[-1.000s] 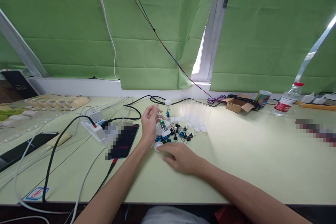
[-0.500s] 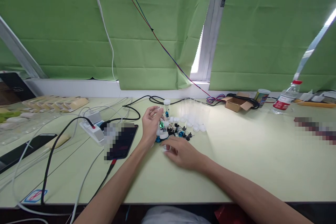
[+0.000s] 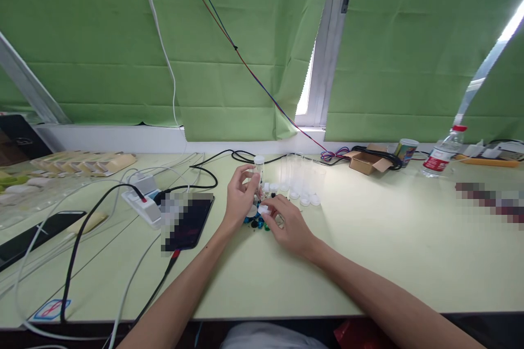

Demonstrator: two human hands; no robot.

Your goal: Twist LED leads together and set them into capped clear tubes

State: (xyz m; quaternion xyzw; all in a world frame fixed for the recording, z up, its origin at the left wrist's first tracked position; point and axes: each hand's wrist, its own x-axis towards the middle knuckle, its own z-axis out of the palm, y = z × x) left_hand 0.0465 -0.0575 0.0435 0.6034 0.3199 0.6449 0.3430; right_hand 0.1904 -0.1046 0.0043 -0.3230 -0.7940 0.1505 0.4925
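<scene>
My left hand (image 3: 239, 196) is closed around a small clear plastic tube (image 3: 254, 199), held just above the pale green table (image 3: 368, 251). My right hand (image 3: 289, 223) pinches a white cap (image 3: 263, 209) right beside the tube's lower end. Under both hands lies a heap of small blue and black parts (image 3: 258, 222). A capped tube (image 3: 259, 170) with something blue inside stands just behind my left hand.
Several empty clear tubes (image 3: 303, 174) and white caps (image 3: 309, 200) stand behind the heap. A phone (image 3: 190, 218), power strip (image 3: 143, 202) and cables lie to the left. A cardboard box (image 3: 366, 162), cup (image 3: 404, 151) and water bottle (image 3: 442, 155) sit far right.
My right hand has lifted a white cap off the table and brought it up to the tube. My left hand has tilted the tube lower, toward the cap.
</scene>
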